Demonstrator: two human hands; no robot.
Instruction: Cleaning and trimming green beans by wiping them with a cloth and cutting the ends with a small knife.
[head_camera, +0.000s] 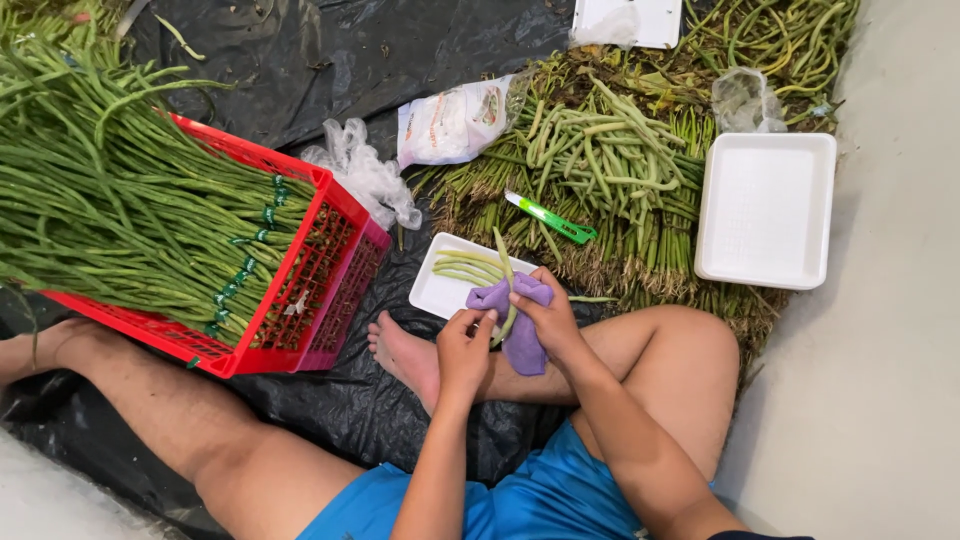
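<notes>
Seated | my left hand (463, 345) and right hand (545, 312) were together, both clamped on cloth (522, 335) around bean (505, 265) | tray (435, 290) just beyond.

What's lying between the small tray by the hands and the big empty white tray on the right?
In the head view, a heap of cut green beans and a green knife lie between the small tray and the empty tray.

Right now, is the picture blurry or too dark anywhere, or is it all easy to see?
Head view: even, soft light with no hard shadows; the left hand, right hand and purple cloth look sharp; the black plastic sheet shows dull grey glare on its folds; the white tray is bright, but its dimpled texture can still be seen.
</notes>
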